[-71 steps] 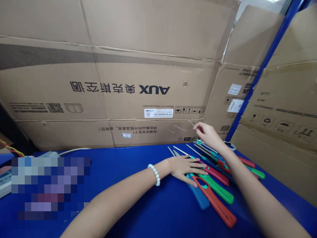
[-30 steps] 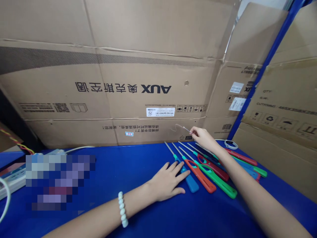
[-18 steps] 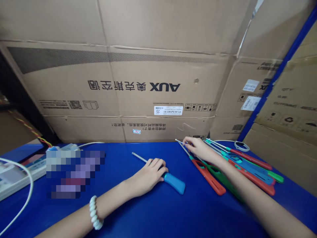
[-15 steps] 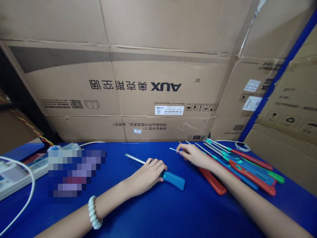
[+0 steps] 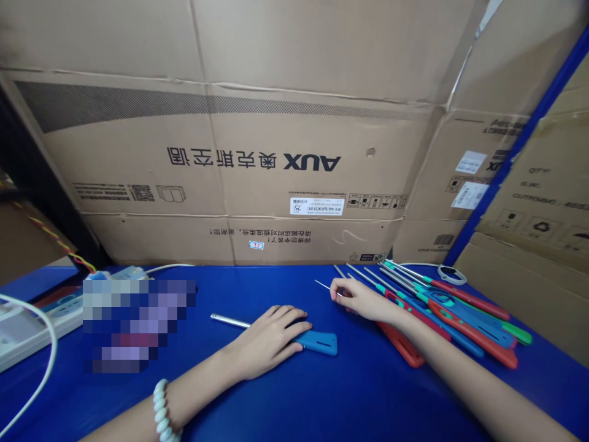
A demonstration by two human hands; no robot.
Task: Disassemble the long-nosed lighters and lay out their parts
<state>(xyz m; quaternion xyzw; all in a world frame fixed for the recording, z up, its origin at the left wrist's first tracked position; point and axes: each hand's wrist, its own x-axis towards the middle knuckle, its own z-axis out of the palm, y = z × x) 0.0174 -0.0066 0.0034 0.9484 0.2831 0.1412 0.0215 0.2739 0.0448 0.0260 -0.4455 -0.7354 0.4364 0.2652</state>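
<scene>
A blue long-nosed lighter (image 5: 317,342) lies on the blue table, its metal tube pointing left. Over its middle rests my left hand (image 5: 271,341), thumb on the near side and fingers across it, so the trigger part is hidden. My right hand (image 5: 352,298) pinches a thin, pale stick (image 5: 322,285) between thumb and fingertips; its tip points left, and its exact kind is too fine to make out. Just beyond and under my right forearm is a pile of similar lighters (image 5: 460,313) in red, blue and green, with silvery tubes pointing towards the box.
A large cardboard box wall (image 5: 257,123) stands along the table's (image 5: 368,399) back edge. White power strips (image 5: 59,319) with cables lie at the left, beside a pixelated patch (image 5: 147,325). A white wristband-like item (image 5: 451,274) sits behind the lighters.
My left hand has shifted slightly left and nearer with the blue lighter, which has turned more level and shows its slotted flat side. My right hand has barely moved, still holding the thin stick.
</scene>
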